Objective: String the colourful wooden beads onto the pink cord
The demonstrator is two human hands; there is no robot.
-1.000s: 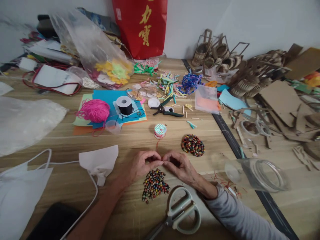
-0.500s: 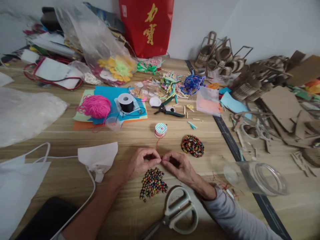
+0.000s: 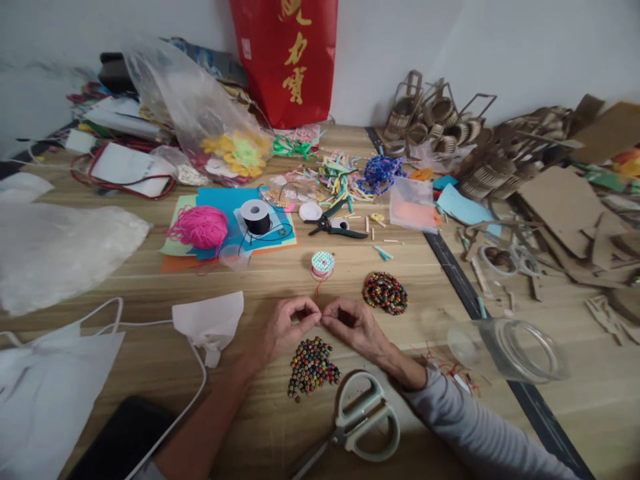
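Note:
My left hand and my right hand meet fingertip to fingertip over the wooden table, each pinched on something tiny that I cannot make out. A thin red thread runs from the fingers up to a small spool just beyond them. A loose pile of multicoloured beads lies directly below my hands. A round beaded mat lies to the right of my right hand. Grey-handled scissors rest near my right forearm.
A clear jar lies on its side at the right. Pink yarn, a black cord spool and coloured paper sit mid-table, pliers beside them. White bags lie left, cardboard pieces right, a red bag behind.
My hands stay pinched together in the same spot; only the camera view has shifted slightly.

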